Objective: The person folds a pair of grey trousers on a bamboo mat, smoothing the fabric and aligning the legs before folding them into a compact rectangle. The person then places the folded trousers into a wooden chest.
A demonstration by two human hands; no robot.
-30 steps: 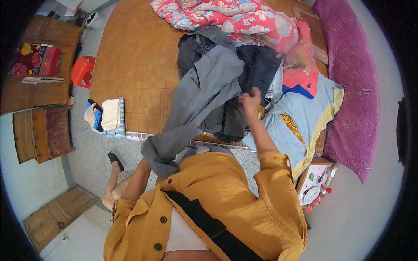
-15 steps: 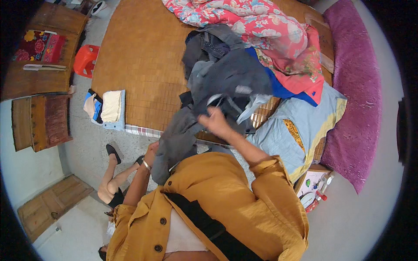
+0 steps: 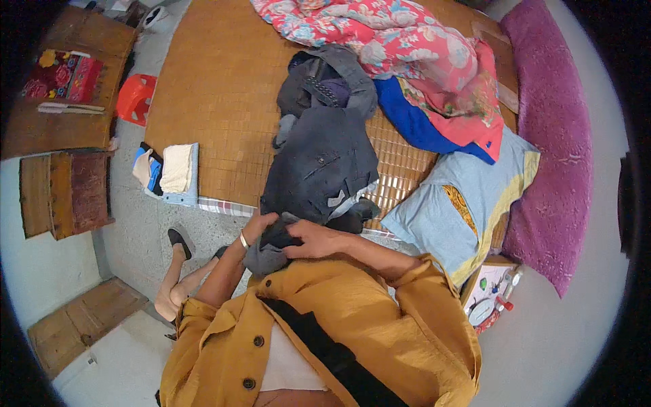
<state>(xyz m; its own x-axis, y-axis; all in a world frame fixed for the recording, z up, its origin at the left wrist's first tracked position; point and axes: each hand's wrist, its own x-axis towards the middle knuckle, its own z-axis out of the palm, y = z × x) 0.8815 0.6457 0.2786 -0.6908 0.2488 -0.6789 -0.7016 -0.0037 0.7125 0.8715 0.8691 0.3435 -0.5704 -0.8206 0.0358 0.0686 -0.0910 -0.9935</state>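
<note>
A dark grey garment [image 3: 322, 159] with a slanted pocket and a small pale label stretches from the bed mat toward my body. Whether it is a jacket or trousers, I cannot tell. My left hand [image 3: 258, 228] grips the left side of its bunched near end, just off the bed's front edge. On the other side my right hand [image 3: 314, 239] has its fingers curled into the same grey cloth. Beyond it lies a crumpled heap of dark clothes [image 3: 325, 88]. Some black cloth [image 3: 356, 216] pokes out at the garment's lower right.
A pink floral quilt [image 3: 420, 54] and blue cloth [image 3: 413, 125] lie at the back right. Nearer are a light blue pillow [image 3: 441, 203] and a long purple cushion [image 3: 553, 149]. Folded clothes [image 3: 176, 169] rest at the mat's left corner. Another person's legs [image 3: 175, 281] show at left.
My right hand has come back toward my body and now grips the near end beside my left hand. The garment's upper part has settled flatter on the mat, uncovering more mat at right.
</note>
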